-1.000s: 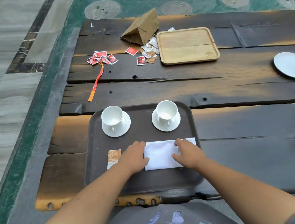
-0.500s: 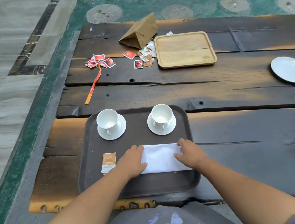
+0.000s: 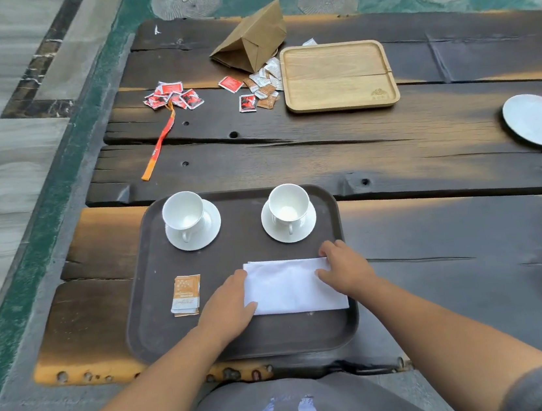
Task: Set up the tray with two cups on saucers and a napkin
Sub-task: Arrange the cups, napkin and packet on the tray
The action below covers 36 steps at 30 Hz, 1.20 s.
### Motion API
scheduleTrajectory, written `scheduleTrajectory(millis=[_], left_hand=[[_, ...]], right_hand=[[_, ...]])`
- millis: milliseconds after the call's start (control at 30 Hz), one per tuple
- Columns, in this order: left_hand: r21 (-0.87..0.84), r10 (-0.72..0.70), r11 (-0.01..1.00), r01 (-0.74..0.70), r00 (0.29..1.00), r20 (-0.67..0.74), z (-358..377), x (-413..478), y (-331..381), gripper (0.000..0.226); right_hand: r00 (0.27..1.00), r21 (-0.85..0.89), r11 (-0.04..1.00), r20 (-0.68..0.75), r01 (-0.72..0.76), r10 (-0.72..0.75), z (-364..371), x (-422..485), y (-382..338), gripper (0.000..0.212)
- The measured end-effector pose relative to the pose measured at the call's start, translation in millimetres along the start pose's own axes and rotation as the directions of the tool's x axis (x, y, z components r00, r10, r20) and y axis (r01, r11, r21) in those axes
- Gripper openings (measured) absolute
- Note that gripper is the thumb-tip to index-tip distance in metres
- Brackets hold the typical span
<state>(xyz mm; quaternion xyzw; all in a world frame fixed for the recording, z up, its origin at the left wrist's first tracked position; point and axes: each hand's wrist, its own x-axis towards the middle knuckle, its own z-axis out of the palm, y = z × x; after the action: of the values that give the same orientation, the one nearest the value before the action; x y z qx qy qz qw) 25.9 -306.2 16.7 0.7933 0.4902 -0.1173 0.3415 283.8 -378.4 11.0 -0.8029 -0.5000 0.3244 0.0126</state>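
Lying with its long axis left-right on the tray (image 3: 145,302), the napkin (image 3: 290,286) sits between both flat, released grips, left hand (image 3: 229,304) and right hand (image 3: 347,269) each resting on 1 end.

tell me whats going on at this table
A person is laying out a dark brown tray on a wooden table. Two empty white cups stand on saucers at its far side, handles toward the person. Both hands rest flat on a folded white napkin at the near side: the left hand on its left end, the right hand on its right. A sugar packet lies left of it.
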Motion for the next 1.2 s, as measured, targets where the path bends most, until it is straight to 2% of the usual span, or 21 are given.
scheduleTrajectory(millis=[267,433,533,667,733,900,1200], left_hand=[[-0.145,-0.094,0.986,0.084,0.994,-0.063,12.6,-4.2,1.1,0.034],[-0.328,-0.277,0.918,0.225,0.954,-0.119,22.2,1.5,-0.1,0.024],[-0.386,-0.357,0.877,0.286,0.926,-0.124,27.6,5.0,-1.6,0.009],[-0.368,-0.405,0.867,0.337,0.906,-0.125,28.2,4.5,1.8,0.010],[-0.340,-0.417,0.870,0.358,0.901,-0.120,27.9,2.7,4.5,0.013],[-0.161,-0.400,0.911,0.381,0.910,-0.112,25.1,3.2,7.2,0.016],[-0.201,-0.407,0.902,0.383,0.908,-0.100,23.0,2.5,7.4,0.015]], right_hand=[[1.000,-0.027,0.999,0.023,0.017,-0.016,-11.0,16.3,9.1,0.024],[0.997,-0.110,0.992,0.047,0.059,-0.054,-14.3,22.2,14.3,0.018],[0.994,-0.173,0.980,0.061,0.097,-0.088,-13.3,25.8,14.7,0.012],[0.990,-0.236,0.963,0.087,0.131,-0.113,-19.8,32.9,14.7,0.002],[0.989,-0.254,0.958,0.099,0.131,-0.109,-21.6,35.7,16.4,0.008],[0.990,-0.279,0.950,0.079,0.138,-0.121,-18.2,37.5,19.0,0.008],[0.985,-0.302,0.937,0.051,0.173,-0.165,-10.4,32.8,24.8,0.008]])
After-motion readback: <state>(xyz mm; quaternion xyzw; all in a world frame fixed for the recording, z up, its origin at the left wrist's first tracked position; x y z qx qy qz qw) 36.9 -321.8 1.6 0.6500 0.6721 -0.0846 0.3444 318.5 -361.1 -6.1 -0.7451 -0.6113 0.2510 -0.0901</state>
